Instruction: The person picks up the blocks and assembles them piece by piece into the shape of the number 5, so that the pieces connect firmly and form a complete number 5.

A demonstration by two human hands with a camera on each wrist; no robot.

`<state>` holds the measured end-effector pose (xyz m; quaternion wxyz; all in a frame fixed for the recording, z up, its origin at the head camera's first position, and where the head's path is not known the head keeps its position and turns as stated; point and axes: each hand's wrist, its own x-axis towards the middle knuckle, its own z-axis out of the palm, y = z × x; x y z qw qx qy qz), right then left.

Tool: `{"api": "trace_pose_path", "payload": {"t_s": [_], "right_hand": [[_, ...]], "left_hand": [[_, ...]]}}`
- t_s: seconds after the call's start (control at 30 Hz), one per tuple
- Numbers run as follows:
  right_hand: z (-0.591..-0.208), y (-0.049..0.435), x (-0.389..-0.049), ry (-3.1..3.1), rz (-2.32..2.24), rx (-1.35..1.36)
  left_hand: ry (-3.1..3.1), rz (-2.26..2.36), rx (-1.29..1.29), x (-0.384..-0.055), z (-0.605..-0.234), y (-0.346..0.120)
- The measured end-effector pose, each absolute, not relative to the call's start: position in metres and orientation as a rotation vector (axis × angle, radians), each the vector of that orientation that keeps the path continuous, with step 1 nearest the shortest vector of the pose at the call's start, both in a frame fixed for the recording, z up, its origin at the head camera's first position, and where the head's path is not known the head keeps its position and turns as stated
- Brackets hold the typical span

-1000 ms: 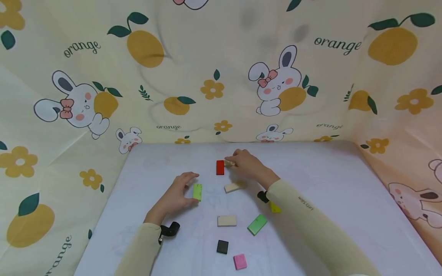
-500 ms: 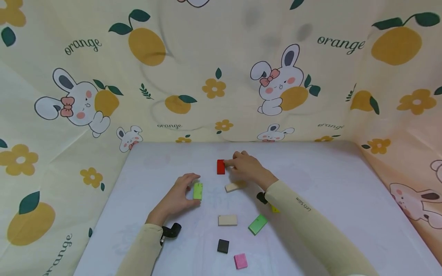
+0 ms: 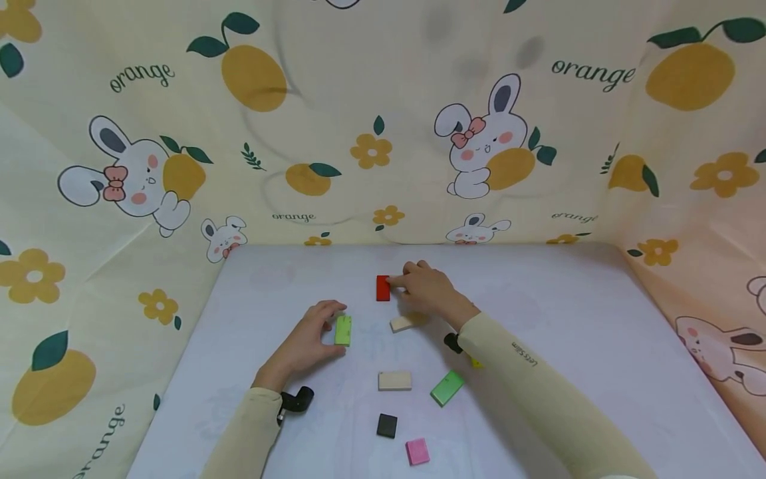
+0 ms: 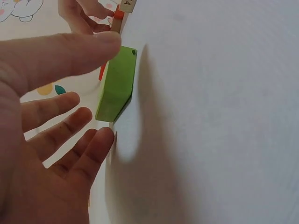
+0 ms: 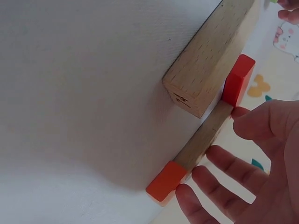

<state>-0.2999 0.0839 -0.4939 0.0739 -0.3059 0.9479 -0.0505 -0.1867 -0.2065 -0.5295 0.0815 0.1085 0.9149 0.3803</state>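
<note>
At the table's left, my left hand (image 3: 302, 340) curves loosely around a light green block (image 3: 343, 330). The left wrist view has the thumb overlapping that block's upper end and the fingers spread beside it. Farther back stands a red block (image 3: 383, 288), with my right hand (image 3: 427, 289) at its right side. In the right wrist view, the right fingertips touch a thin wooden block (image 5: 205, 135) along its far side, with the thumb tip near the red block. An orange block (image 5: 166, 181) is at the wooden block's other end. The head view hides both under the right hand.
A pale wooden block (image 3: 403, 324) lies just in front of the right hand. Nearer are a cream block (image 3: 395, 381), green block (image 3: 447, 388), black block (image 3: 387, 426) and pink block (image 3: 417, 452). A yellow block (image 3: 476, 363) is partly under the right sleeve. A printed cloth (image 3: 335, 133) rises behind.
The right hand has shifted slightly, its index fingertip now at the red block, covering the wooden piece seen beside it a second ago. The left hand stays around the light green block.
</note>
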Motion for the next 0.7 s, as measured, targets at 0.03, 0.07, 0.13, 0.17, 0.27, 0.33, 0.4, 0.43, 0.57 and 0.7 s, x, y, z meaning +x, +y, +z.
{"api": "trace_pose_path", "payload": {"t_s": [0.03, 0.07, 0.13, 0.17, 0.27, 0.33, 0.4, 0.43, 0.57, 0.7], "right_hand": [[-0.4937, 0.0841, -0.2996, 2.847, -0.153, -0.916], [-0.4934, 0.0842, -0.2992, 2.847, -0.159, -0.914], [-0.4925, 0.0843, -0.2984, 2.847, -0.170, -0.910], [-0.4923, 0.0845, -0.2981, 2.846, -0.172, -0.910], [-0.4923, 0.0848, -0.2977, 2.845, -0.164, -0.914], [-0.4928, 0.0854, -0.2976, 2.848, -0.153, -0.919], [-0.4932, 0.0862, -0.2976, 2.854, -0.150, -0.925], [-0.4932, 0.0865, -0.2976, 2.856, -0.151, -0.927], [-0.4928, 0.0869, -0.2980, 2.860, -0.155, -0.932], [-0.4913, 0.0847, -0.2977, 2.849, -0.149, -0.931]], "left_hand": [[2.734, 1.136, 0.325, -0.1866, -0.5295, -0.2059], [2.733, 1.136, 0.325, -0.1866, -0.5296, -0.2054], [2.738, 1.135, 0.328, -0.1863, -0.5301, -0.2045], [2.741, 1.136, 0.331, -0.1862, -0.5306, -0.2042], [2.750, 1.141, 0.349, -0.1862, -0.5315, -0.2036], [2.752, 1.146, 0.365, -0.1867, -0.5324, -0.2035], [2.753, 1.154, 0.378, -0.1872, -0.5328, -0.2031], [2.752, 1.157, 0.382, -0.1873, -0.5329, -0.2028], [2.748, 1.169, 0.387, -0.1880, -0.5331, -0.2013], [2.743, 1.188, 0.380, -0.1880, -0.5338, -0.2000]]}}
